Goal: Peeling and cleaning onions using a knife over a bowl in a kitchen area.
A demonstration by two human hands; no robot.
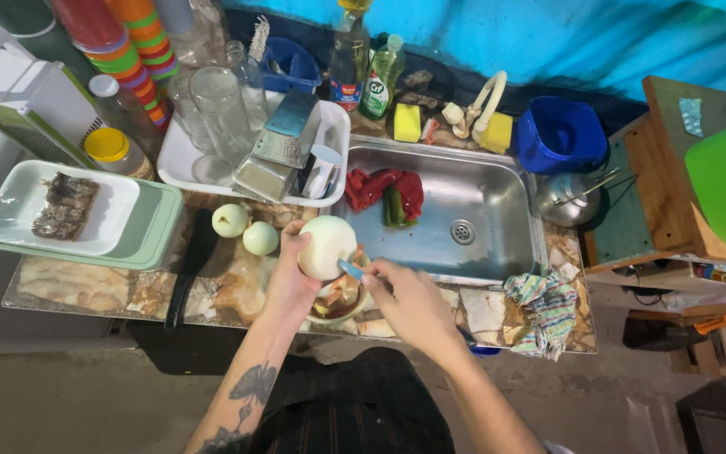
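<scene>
Holding a peeled white onion [326, 245] over a small bowl [339, 304] at the bench's [77, 286] six o'clock edge, the left hand [290, 282] grips it while the right hand [409, 303] is clamped on a blue-handled knife [350, 270] touching it.

My left hand [289, 282] is raised with its fingers [294, 237] curled up and closed in a grip; its forearm, tattooed, runs down and left. My right hand [412, 304] sits just beside it, back upward, fingers pinched shut, forearm angling down and right.
</scene>
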